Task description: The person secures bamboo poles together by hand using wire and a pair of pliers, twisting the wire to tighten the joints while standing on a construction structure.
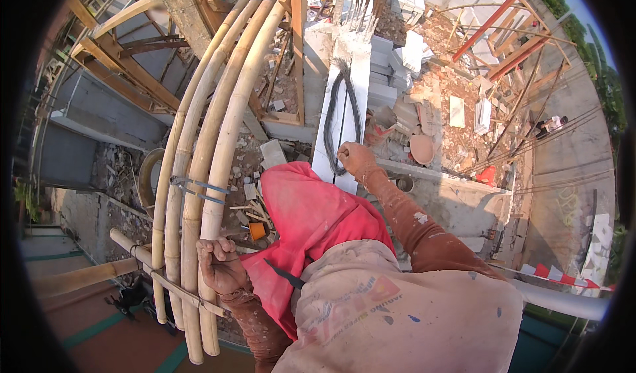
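A long loop of thin dark tie wire lies along a pale concrete beam ahead of me. My right hand is closed at the near end of the loop, fingertips pinched on the wire strands. My left hand is held low on the left, fingers curled in, against the outermost of several bamboo poles. Whatever its fingers hold, if anything, cannot be made out. Grey-blue straps bind the poles together, and a crosswise bamboo piece is tied lower down.
Red cloth covers my leg beside the beam. Timber framing rises at the far left. Rebar sticks up at the beam's far end. Pale blocks and rubble lie right of it. An orange container sits below among wood scraps.
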Motion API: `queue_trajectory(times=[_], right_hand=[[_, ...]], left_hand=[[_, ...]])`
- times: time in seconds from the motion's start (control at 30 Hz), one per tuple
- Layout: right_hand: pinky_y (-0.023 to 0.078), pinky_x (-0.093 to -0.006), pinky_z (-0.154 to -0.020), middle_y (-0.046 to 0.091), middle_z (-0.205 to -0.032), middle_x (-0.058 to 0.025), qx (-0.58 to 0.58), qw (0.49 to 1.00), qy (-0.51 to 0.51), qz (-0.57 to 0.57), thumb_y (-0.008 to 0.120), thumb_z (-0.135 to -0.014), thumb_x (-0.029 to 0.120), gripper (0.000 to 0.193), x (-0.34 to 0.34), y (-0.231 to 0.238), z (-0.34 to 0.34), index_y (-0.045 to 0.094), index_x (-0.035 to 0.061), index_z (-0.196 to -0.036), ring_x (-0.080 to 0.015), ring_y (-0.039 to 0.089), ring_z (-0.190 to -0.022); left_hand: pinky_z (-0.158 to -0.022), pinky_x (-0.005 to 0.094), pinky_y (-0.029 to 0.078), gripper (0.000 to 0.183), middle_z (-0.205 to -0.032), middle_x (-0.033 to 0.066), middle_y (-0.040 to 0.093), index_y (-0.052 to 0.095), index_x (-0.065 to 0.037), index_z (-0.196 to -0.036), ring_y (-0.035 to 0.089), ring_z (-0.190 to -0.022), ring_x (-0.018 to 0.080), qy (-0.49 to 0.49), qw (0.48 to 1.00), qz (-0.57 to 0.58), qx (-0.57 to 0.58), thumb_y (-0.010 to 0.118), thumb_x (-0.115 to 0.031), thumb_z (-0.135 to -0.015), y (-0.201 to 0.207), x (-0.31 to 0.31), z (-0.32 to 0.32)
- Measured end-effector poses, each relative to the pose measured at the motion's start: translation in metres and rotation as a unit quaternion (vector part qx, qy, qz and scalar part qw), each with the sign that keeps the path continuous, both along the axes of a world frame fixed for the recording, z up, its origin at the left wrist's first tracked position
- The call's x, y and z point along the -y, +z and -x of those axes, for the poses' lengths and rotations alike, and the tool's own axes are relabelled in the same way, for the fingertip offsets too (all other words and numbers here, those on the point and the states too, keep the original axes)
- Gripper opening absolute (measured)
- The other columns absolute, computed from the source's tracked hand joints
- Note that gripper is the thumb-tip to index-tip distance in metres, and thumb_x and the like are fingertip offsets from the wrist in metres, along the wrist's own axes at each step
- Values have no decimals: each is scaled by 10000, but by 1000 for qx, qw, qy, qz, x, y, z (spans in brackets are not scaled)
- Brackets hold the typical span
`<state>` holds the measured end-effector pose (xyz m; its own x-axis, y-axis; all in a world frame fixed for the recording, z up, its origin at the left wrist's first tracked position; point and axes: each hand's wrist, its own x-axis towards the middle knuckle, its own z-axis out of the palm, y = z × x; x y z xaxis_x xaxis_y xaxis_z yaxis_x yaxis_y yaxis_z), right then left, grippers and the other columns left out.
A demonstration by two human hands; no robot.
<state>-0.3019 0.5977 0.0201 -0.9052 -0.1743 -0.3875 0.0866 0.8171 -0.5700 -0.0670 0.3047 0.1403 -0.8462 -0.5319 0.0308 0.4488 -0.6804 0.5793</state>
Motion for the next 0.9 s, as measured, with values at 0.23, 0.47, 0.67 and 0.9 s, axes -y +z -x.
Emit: queue_trajectory(times=[0.23, 0.47, 0.67, 0.9], right_hand=[[292, -454, -993, 485, -1251, -113, -176, 965, 43, -190, 719, -674, 408, 561, -1, -37, -41, 591, 103, -1129, -295, 371, -1208], [298, -413, -956, 563, -1099, -109, -180, 958, 112, -195, 651, -713, 233, 384, 15, -59, -37, 588, 50, -1044, -267, 412, -1157], [279, -449, -964, 631, -982, -147, -147, 982, 68, -102, 593, -754, 176, 336, 3, -27, -32, 550, 24, -1051, -286, 508, -1081], [329, -480, -933, 615, -961, -200, -192, 980, 0, 53, 564, -804, 241, 376, -1, 24, -18, 488, 9, -1090, -352, 540, -1022]], left_hand=[[-742, 326, 406, 144, -677, 62, 469, 474, -8, -892, 489, -725, 194, -63, 993, 97, 37, 505, -149, -892, -3, -57, 52], [-833, 354, 424, 98, -735, 75, 526, 494, -25, -926, 526, -776, 194, -72, 979, 187, 44, 500, -116, -890, -44, -71, 55], [-726, 273, 442, 47, -786, 63, 579, 554, -18, -856, 531, -734, 121, -135, 920, 321, 182, 574, -61, -856, -115, -102, 105], [-650, 251, 474, 159, -856, 61, 603, 587, 27, -1013, 553, -707, 113, -218, 831, 428, 279, 547, -25, -868, -153, -158, 159]])
